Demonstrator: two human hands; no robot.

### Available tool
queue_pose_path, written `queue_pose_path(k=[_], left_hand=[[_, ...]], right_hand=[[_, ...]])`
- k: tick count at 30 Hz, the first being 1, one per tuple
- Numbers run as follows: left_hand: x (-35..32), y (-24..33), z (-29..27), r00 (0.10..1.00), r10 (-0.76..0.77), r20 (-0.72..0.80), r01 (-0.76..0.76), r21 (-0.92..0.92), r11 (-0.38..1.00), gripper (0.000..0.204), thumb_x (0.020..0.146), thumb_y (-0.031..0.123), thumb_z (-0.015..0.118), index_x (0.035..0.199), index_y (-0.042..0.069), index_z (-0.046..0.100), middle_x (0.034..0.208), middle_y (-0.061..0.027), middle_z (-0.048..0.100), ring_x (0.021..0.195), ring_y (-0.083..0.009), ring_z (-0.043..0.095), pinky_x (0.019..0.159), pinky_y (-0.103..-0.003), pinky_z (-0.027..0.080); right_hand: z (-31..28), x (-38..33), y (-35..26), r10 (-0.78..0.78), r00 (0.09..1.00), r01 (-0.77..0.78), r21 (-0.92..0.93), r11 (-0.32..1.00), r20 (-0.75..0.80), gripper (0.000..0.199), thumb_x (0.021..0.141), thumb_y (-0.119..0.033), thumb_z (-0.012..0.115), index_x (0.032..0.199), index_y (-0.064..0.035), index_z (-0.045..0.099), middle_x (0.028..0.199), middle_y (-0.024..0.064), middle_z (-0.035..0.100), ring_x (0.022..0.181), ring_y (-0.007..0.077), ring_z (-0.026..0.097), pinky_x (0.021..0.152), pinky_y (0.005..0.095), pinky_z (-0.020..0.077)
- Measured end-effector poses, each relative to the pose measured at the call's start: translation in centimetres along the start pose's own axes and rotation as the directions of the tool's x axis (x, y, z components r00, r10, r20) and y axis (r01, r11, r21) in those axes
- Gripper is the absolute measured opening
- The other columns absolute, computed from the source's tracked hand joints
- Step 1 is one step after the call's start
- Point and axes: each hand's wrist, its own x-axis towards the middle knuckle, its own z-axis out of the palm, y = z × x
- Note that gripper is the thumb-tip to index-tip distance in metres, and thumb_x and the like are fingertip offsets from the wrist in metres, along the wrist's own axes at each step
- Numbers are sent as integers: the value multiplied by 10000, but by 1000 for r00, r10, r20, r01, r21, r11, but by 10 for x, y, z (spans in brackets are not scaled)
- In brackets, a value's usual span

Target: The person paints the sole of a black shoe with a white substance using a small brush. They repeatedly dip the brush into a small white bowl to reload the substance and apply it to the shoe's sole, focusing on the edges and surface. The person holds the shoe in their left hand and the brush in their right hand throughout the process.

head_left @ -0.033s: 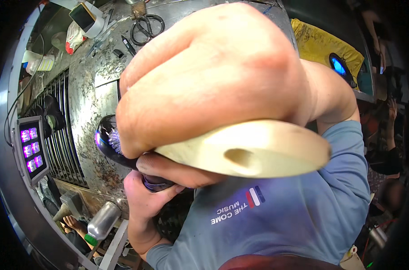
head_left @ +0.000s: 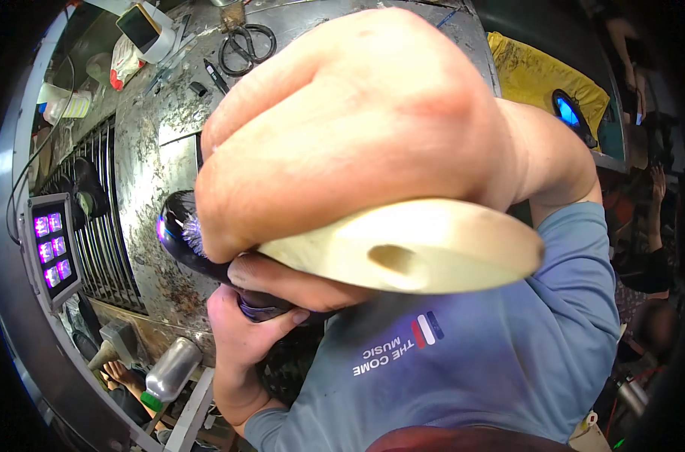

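My right hand (head_left: 350,128) is closed around a brush (head_left: 463,241) with a pale wooden handle that has a hole near its end. Pale bristles (head_left: 193,235) show past my fingers, against the glossy black surface of a shoe (head_left: 173,207). Below it, my left hand (head_left: 241,324) grips the same black shoe, thumb and fingers wrapped round its rear part. Most of the shoe is hidden behind my right hand and the brush.
A purple-lit lamp panel (head_left: 52,245) stands left, beside bars (head_left: 116,252) bearing a black shoe (head_left: 90,188). Scissors (head_left: 246,53), a pen (head_left: 215,76) and a phone (head_left: 137,30) lie at the back. A metal bottle (head_left: 173,369) stands near left; a yellow cloth (head_left: 534,71) lies right.
The brush handle has shifted slightly left, with a small movement of my right hand. My left hand keeps its place on the shoe.
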Motion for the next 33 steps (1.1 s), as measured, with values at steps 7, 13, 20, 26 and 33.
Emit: queue_pose_path(k=[7, 13, 20, 26, 33], left_hand=[[-1, -3, -1, 997, -36, 72, 55, -285, 957, 581, 660, 225, 899, 1118, -31, 650, 1006, -77, 722, 906, -155, 681, 842, -315, 538], [2, 2, 3, 992, -37, 117, 90, -491, 866, 624, 732, 293, 857, 1200, -42, 617, 1097, -90, 696, 998, -180, 663, 909, -321, 515], [1, 0, 7, 991, -82, 109, 129, -549, 826, 914, 751, 475, 789, 1406, -50, 426, 1303, -170, 583, 1181, -279, 607, 1020, -405, 476], [-1, -1, 12, 996, -60, 58, 83, -584, 808, 877, 841, 505, 682, 1445, -57, 386, 1348, -190, 567, 1213, -301, 599, 1038, -427, 481], [4, -29, 3, 997, -55, 57, 79, -681, 728, 785, 874, 420, 684, 1413, -80, 410, 1314, -200, 585, 1182, -287, 614, 1035, -409, 485]], right_hand=[[18, 0, 6, -33, 998, 31, -36, 999, -50, 161, 738, -242, 687, 700, -97, 626, 665, 101, 610, 663, 338, 632, 584, 431, 514], [13, -3, 2, 95, 990, -90, -49, 995, 101, 157, 744, -250, 695, 723, -102, 645, 660, 92, 610, 650, 332, 637, 567, 424, 516], [21, -14, 2, 151, 978, -148, -34, 988, 141, 172, 750, -267, 708, 718, -110, 644, 645, 78, 608, 631, 315, 640, 559, 421, 516], [27, -22, -1, 198, 969, -206, 42, 978, 145, 172, 763, -253, 729, 718, -113, 640, 653, 71, 618, 631, 310, 641, 560, 410, 516], [21, -28, 1, 296, 942, -327, 230, 917, 157, 148, 796, -236, 757, 805, -95, 713, 732, 75, 694, 667, 260, 683, 601, 359, 541]])
